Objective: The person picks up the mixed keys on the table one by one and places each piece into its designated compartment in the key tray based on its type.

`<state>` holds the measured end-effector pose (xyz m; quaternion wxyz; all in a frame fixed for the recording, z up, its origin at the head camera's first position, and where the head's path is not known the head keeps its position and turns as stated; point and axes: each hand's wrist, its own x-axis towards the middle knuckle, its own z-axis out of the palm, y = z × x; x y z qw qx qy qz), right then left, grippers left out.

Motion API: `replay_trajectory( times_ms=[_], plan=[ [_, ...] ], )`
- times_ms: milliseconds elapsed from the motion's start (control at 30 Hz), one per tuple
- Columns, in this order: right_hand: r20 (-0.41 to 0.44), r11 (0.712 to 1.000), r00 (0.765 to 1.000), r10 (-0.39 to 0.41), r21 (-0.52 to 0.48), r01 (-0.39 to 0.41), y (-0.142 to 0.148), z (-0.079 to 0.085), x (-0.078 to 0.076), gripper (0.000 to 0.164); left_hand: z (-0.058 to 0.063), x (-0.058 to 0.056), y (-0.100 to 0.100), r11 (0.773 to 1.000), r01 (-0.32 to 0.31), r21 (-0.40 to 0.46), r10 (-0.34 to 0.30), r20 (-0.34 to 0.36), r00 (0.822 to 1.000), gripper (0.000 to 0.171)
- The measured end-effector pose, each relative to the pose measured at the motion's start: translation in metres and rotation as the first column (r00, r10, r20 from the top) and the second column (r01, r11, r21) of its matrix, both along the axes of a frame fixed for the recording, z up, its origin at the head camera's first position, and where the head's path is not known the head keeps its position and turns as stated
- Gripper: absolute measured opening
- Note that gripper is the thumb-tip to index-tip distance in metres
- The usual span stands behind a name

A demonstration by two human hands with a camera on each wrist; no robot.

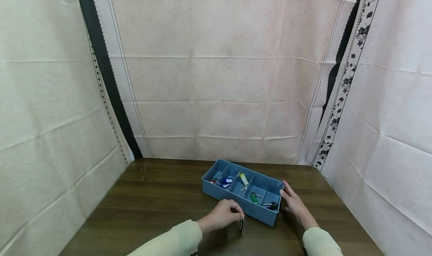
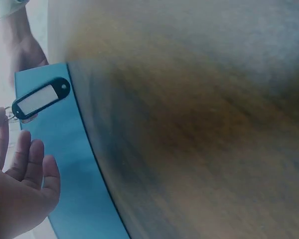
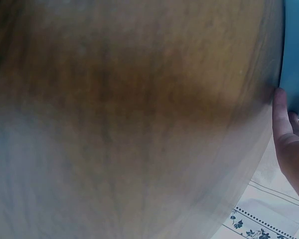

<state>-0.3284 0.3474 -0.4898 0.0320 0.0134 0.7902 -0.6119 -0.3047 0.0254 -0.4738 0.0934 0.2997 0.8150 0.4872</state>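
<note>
My left hand [image 1: 222, 215] pinches a key tag [image 1: 241, 226] by its ring in front of the blue divided box [image 1: 249, 208]. In the left wrist view the tag [image 2: 39, 99] has a dark frame and a white label; the thumb and a finger hold its ring, and the other fingers are loosely bent. My right hand [image 1: 295, 204] touches the box's right end, its fingers fairly straight along the wall in the right wrist view. Inside the box lie blue tags [image 1: 226, 181], a yellow-green tag [image 1: 244, 179], a green tag [image 1: 254, 198] and a black one [image 1: 272, 204], in separate compartments.
Something small and red [image 1: 213, 181] lies in the box's leftmost compartment. The box stands at an angle on a dark wooden table [image 1: 162, 196]. Pale cloths [image 1: 219, 79] hang behind the table and at both sides.
</note>
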Motion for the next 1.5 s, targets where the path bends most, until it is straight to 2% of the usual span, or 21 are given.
replay_trajectory(
  times_ms=[167,400,567,767,1000,1133,1333,1500],
  plan=[
    [0.004,1.0,1.0,-0.005,0.007,0.005,0.0,0.0,0.0,0.063,0.007,-0.003,0.001,1.0,0.0,0.003,0.0,-0.001,1.0,0.006],
    [0.003,1.0,1.0,-0.003,0.007,0.003,0.0,0.001,-0.001,0.063,0.02,-0.004,0.002,0.999,-0.018,0.04,0.017,0.038,0.999,0.006],
    [0.005,1.0,1.0,-0.003,0.004,0.003,0.0,0.0,-0.001,0.062,0.027,-0.004,0.005,0.997,-0.031,0.067,0.03,0.029,0.999,0.005],
    [-0.003,1.0,1.0,0.002,0.0,-0.002,0.001,0.0,0.0,0.062,0.042,-0.006,0.014,0.994,-0.063,0.085,0.061,0.027,0.998,0.005],
    [0.004,1.0,1.0,0.0,0.006,0.0,0.003,0.0,-0.001,0.062,0.062,-0.013,0.03,0.993,-0.068,0.093,0.069,-0.013,0.998,0.007],
    [0.003,1.0,1.0,0.007,0.004,-0.007,0.005,0.0,-0.002,0.062,0.07,-0.02,0.044,0.992,-0.072,0.102,0.077,-0.047,0.996,0.01],
    [0.006,1.0,1.0,0.002,-0.01,-0.002,0.005,0.001,-0.003,0.062,0.077,-0.027,0.066,0.988,-0.11,0.105,0.116,-0.053,0.992,0.008],
    [0.023,1.0,1.0,-0.006,-0.016,0.007,0.003,0.001,-0.003,0.062,0.077,-0.031,0.081,0.981,-0.173,0.092,0.177,-0.043,0.983,0.006]
  ],
)
